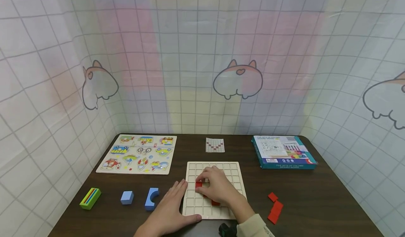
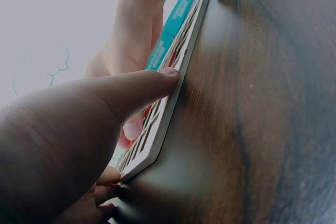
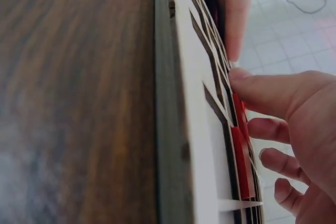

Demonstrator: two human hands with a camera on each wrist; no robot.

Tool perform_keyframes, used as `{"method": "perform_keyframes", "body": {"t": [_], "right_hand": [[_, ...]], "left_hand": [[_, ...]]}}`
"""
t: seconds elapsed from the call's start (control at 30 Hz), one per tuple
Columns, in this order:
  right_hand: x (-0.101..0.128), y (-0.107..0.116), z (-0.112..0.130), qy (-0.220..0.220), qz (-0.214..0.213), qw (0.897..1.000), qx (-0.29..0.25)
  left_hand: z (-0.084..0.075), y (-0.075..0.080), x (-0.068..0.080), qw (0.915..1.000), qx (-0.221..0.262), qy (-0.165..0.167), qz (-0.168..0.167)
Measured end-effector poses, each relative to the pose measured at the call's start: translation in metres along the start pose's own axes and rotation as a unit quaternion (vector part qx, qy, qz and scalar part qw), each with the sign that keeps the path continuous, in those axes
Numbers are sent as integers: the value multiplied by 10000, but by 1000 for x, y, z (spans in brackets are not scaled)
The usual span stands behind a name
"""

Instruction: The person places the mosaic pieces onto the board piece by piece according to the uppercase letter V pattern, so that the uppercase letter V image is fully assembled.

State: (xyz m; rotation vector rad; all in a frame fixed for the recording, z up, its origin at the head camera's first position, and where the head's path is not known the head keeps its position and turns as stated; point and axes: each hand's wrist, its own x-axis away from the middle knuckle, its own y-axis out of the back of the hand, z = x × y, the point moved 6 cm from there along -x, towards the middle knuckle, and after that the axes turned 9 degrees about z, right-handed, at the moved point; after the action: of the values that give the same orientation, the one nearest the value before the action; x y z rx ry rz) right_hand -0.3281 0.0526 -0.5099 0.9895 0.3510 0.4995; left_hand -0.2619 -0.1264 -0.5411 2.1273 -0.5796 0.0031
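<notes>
A pale wooden grid board [image 1: 234,173] lies flat near the table's front edge. My right hand [image 1: 204,180] is over its middle, fingertips pinching a red tile [image 1: 198,185] at a cell. More red tiles [image 1: 216,202] sit in the grid under that hand. In the right wrist view the thumb [image 3: 268,90] touches a red tile [image 3: 240,145] on the board [image 3: 197,129]. My left hand [image 1: 177,194] lies flat on the table, and its thumb [image 2: 131,90] presses the board's left rim [image 2: 163,114].
Loose red tiles [image 1: 275,207] lie right of the board. A pattern card [image 1: 215,145] and a teal box [image 1: 283,151] sit behind it. A vehicle puzzle [image 1: 137,153] is at back left, with a green block [image 1: 90,198], blue cube [image 1: 127,197] and blue arch [image 1: 152,198] at front left.
</notes>
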Motion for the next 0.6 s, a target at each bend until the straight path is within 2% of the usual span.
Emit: {"method": "perform_keyframes", "body": {"t": [0.13,0.27,0.43,0.6], "right_hand": [[3,3,1,-7,-5,10000,21],[10,8,2,-8,-51,9998,-202],[28,19,1,52,-101,9988,-482],[47,33,-8,19,-228,9987,-445]], "left_hand": [[-1,2,-1,10000,-26,8,-32],[-2,1,-1,10000,-60,-35,-52],[-1,-1,-1,10000,-25,87,24],[0,0,-1,9999,-25,123,-9]]}}
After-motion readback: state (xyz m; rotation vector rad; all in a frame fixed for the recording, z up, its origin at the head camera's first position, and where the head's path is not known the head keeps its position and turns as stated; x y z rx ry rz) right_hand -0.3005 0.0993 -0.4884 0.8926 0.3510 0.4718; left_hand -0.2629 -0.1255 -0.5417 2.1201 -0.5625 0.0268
